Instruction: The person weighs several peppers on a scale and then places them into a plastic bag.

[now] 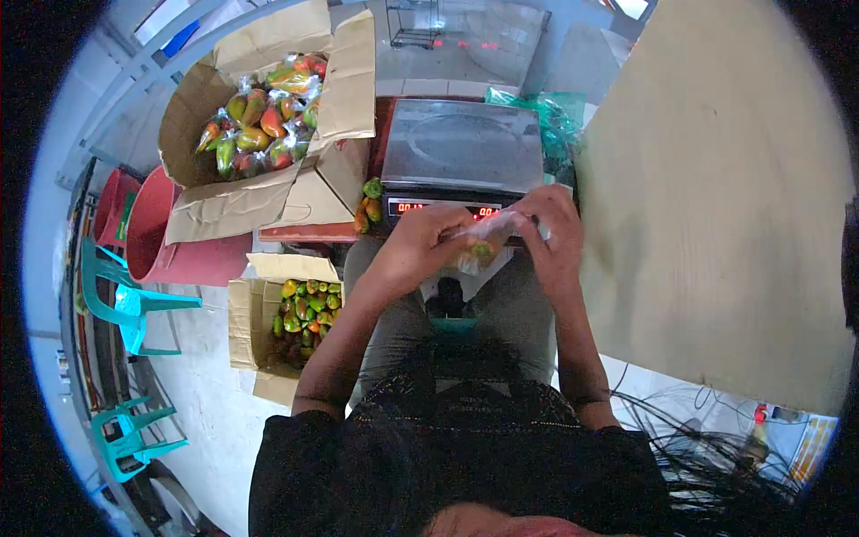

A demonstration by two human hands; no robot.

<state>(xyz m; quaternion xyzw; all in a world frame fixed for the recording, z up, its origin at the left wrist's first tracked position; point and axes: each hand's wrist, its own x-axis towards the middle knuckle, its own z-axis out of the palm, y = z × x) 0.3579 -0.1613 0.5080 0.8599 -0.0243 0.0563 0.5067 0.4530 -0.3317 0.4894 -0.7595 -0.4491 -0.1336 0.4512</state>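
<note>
Concrete floor, digital scale (pixel 463 148) on a low bench.
Both hands, left hand (pixel 420 243) and right hand (pixel 557 234), clamp a clear bag of fruit (pixel 483 243) just before the scale.

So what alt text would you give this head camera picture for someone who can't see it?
Seen from above, a seated person's left hand and right hand hold a small clear bag of peppers in front of a digital scale. An open carton of bagged peppers sits beyond, another box of loose peppers on the floor.
</note>
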